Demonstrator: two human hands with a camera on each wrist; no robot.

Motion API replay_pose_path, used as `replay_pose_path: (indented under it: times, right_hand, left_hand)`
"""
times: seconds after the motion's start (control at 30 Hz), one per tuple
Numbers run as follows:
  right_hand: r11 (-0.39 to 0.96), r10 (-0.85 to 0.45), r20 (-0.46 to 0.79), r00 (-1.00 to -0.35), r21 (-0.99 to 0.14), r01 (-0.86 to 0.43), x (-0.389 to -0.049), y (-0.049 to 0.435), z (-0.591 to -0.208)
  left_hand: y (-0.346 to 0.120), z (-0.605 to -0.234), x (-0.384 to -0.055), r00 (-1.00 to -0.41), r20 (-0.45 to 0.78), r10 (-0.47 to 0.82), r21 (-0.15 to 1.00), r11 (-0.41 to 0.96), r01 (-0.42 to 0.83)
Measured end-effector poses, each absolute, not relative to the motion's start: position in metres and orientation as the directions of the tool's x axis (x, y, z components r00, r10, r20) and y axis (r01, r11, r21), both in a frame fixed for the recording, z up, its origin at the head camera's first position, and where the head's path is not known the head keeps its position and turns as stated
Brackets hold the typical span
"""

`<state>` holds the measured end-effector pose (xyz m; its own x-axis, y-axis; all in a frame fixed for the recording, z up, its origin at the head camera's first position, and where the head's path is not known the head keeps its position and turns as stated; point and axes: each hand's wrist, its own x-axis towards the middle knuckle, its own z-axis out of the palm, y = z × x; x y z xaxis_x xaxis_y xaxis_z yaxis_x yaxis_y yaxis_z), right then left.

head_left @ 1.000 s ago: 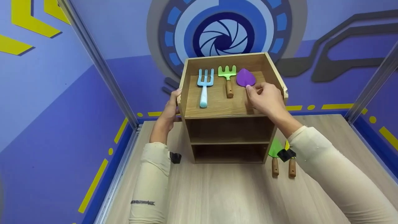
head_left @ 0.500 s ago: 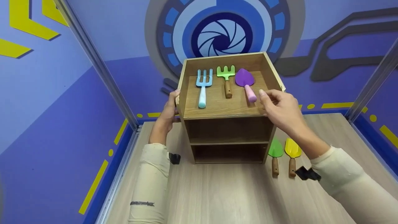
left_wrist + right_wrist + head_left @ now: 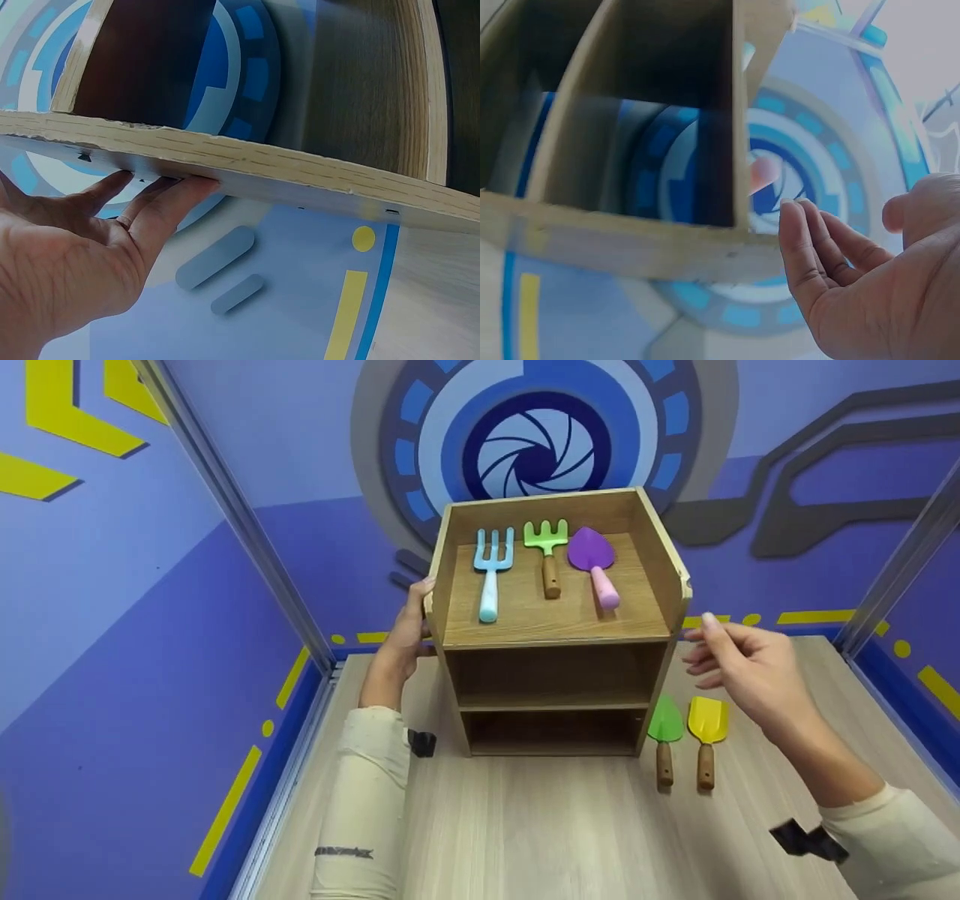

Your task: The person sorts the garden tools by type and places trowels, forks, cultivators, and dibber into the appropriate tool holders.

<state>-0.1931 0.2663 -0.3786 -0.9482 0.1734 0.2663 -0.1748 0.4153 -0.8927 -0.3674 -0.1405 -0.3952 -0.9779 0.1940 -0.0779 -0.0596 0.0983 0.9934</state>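
Note:
A small wooden shelf unit (image 3: 555, 641) stands in the middle. On its top tray lie a light blue hand fork (image 3: 491, 574), a green hand rake (image 3: 551, 559) with a wooden handle, and a purple trowel (image 3: 598, 566) with a pink handle. My left hand (image 3: 407, 630) rests against the unit's outer left side; the left wrist view shows extended fingers (image 3: 161, 210) touching that panel. Off the unit's right side my right hand (image 3: 757, 671) hangs in the air with loosely bent fingers, holding nothing. Below it on the table are a green trowel (image 3: 665, 739) and a yellow trowel (image 3: 706, 739).
The two lower compartments (image 3: 551, 675) face me. A light wood-grain table (image 3: 540, 825) extends under the unit. Printed blue panels (image 3: 300, 435) rise behind and on both sides, joined by metal posts (image 3: 232, 502).
My right hand has let go of the purple trowel, leaving it on the top tray, and moved right and down past the unit's side. My left hand has stayed put.

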Motion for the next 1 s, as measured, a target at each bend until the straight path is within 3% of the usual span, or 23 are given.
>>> replay_pose_path:
  times: [0.8,1.0]
  right_hand:
    - [0.600,0.244,-0.031,-0.969,-0.780,0.176,-0.196,0.335,-0.503]
    - [0.600,0.213,-0.174,-0.961,-0.754,0.269,-0.201,0.354,-0.526]
  left_hand:
    - [-0.141,-0.398,-0.368,-0.975,-0.107,0.194,0.992,0.086,-0.091]
    - [-0.142,-0.396,-0.367,-0.975,-0.095,0.200,0.993,0.088,-0.079]
